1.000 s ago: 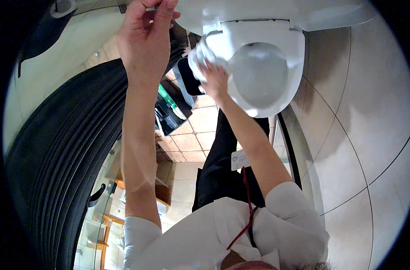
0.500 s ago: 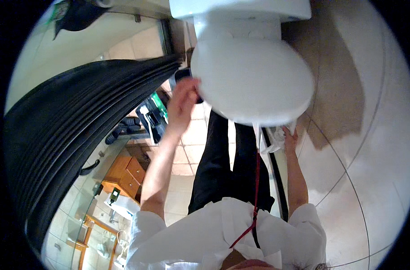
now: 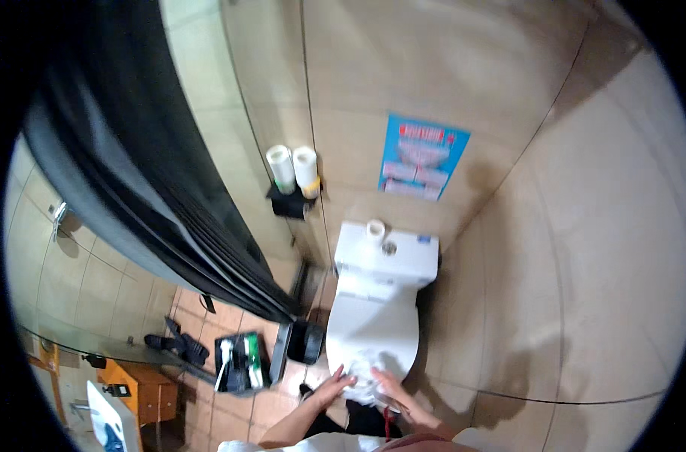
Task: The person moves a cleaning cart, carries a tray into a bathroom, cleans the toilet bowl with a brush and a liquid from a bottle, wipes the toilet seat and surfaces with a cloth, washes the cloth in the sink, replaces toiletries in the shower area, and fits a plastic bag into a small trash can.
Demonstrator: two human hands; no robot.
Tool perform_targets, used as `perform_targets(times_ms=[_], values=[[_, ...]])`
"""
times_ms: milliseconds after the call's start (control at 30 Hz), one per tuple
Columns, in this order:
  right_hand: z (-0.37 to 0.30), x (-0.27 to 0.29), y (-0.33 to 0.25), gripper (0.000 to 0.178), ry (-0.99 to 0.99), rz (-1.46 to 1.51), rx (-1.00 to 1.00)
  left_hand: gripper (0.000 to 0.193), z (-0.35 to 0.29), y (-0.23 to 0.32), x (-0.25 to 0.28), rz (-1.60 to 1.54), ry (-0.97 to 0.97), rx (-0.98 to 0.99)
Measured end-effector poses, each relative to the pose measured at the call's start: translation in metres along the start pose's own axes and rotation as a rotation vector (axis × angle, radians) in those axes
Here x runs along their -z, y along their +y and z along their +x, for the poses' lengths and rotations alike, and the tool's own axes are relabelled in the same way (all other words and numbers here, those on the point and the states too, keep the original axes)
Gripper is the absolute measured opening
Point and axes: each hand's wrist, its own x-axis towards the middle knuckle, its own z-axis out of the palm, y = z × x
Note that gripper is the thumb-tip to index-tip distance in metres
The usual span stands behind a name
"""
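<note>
A crumpled white cloth or paper (image 3: 364, 374) is bunched between my two hands over the front end of the lowered white toilet lid (image 3: 369, 328). From the left, my left hand (image 3: 335, 386) grips one side of it. Opposite, my right hand (image 3: 390, 389) has its fingers bent on the other side. Blur hides exactly how the fingers close. Behind the lid rises the tank (image 3: 414, 264), with a small white paper roll (image 3: 374, 230) standing on top.
Left of the toilet stands a dark bin (image 3: 305, 343), beside a black tray (image 3: 241, 369) of cleaning things. A black curtain (image 3: 169, 203) hangs on the left. Two paper rolls (image 3: 305, 169) sit on a wall shelf (image 3: 290, 205). Dark slippers (image 3: 183, 346) and a wooden cabinet (image 3: 151, 392) are farther left.
My view has tilted up to the tank and wall. My left hand has come from the lid's left edge to the white bundle, which my right hand held below the lid's front edge.
</note>
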Motion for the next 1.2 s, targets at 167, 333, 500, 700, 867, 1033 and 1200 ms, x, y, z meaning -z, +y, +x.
perform_targets(times_ms=[167,333,500,700,867,1033,1200], values=[[0.020,-0.098,-0.032,0.043,-0.173,0.282,0.244,0.037,-0.062,0.002,0.036,-0.575,0.099,-0.225],[0.035,-0.138,-0.037,0.029,-0.061,-0.292,0.296,0.029,-0.150,-0.007,0.101,-0.885,0.315,-0.474],[-0.041,-0.289,-0.064,0.037,-0.532,0.292,-0.068,0.042,-0.247,-0.041,0.170,-0.718,0.443,-0.515],[-0.119,-0.443,-0.052,0.040,-0.736,0.141,-0.114,0.074,-0.336,-0.138,0.264,-0.309,0.766,-0.591],[-0.154,-0.521,-0.028,0.040,-1.059,-0.159,-0.258,0.045,-0.403,-0.182,0.270,-1.122,0.493,-0.607],[-0.143,-0.573,-0.012,0.034,-1.129,-0.408,0.110,0.044,-0.418,-0.213,0.306,-1.362,0.694,-0.611],[-0.071,-0.603,0.010,0.032,-0.983,-0.615,0.217,0.052,-0.480,-0.211,0.383,-1.475,0.957,-0.835]])
